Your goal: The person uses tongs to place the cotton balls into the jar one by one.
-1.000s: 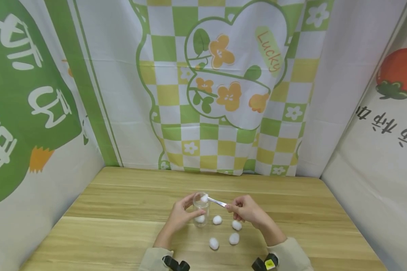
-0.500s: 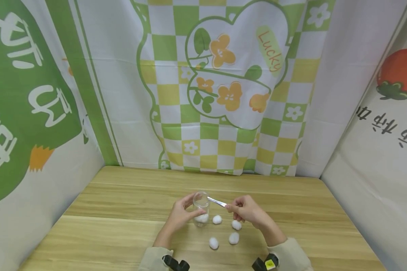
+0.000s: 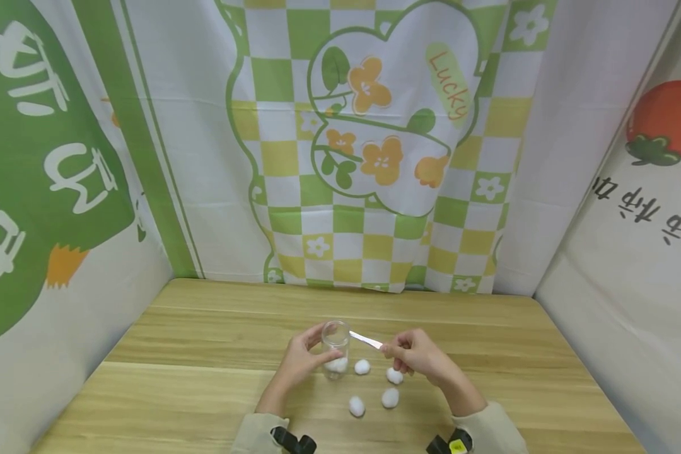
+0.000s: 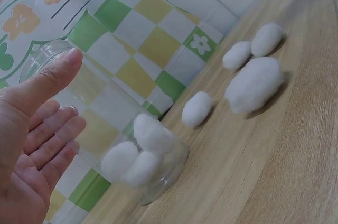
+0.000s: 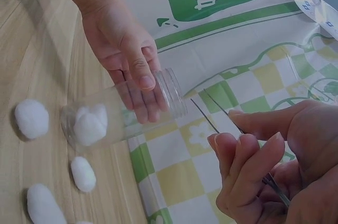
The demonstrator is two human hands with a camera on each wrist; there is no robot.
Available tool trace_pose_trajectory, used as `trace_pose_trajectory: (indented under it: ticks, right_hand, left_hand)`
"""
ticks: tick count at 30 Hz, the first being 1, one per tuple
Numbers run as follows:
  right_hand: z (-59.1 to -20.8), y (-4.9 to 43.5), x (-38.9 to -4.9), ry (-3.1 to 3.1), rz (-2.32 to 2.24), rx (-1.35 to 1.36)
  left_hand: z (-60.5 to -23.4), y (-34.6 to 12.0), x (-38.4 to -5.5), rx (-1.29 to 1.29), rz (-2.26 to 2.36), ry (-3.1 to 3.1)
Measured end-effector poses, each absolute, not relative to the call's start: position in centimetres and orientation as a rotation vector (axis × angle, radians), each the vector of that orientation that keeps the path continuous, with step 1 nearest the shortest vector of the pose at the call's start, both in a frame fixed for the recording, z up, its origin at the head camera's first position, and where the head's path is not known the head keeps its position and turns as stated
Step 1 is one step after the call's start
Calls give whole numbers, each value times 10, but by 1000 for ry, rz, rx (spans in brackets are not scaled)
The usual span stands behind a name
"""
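Note:
My left hand (image 3: 305, 356) holds a clear jar (image 3: 336, 340) upright on the table, thumb in front and fingers behind it. The jar's mouth is uncovered, and several white cotton balls (image 4: 145, 168) lie at its bottom. Metal tweezers (image 3: 366, 340) are pinched between the thumb and fingers of my right hand (image 3: 419, 354). Their two tips are spread apart with nothing between them, just to the right of the jar's rim, as the right wrist view shows. Nearest the jar on the table is a loose cotton ball (image 3: 362, 367).
More cotton balls lie on the wooden table (image 3: 232, 328): one below my right hand (image 3: 394, 376), another cotton ball (image 3: 390, 398) nearer me, and a third cotton ball (image 3: 356, 407) at the front. A checkered curtain (image 3: 352, 252) hangs behind the table's far edge.
The cotton ball held at the tweezers' tips by the jar's mouth has dropped to the bottom of the jar. My right hand has shifted slightly right with the tweezers; my left hand stays put.

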State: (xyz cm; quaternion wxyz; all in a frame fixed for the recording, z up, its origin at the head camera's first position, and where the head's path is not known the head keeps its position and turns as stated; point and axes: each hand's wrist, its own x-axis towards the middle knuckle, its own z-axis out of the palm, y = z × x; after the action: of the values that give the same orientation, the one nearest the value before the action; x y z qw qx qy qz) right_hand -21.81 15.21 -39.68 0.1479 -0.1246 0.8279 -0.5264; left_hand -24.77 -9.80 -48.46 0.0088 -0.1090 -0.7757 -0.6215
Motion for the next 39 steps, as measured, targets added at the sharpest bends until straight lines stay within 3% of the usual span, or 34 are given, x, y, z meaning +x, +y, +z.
trace_pose_trajectory:
  ticks: [39]
  right_hand:
    - [-432, 167, -201, 2308, -1486, -407]
  left_hand:
    - [-486, -98, -248, -329, -1924, -2427]
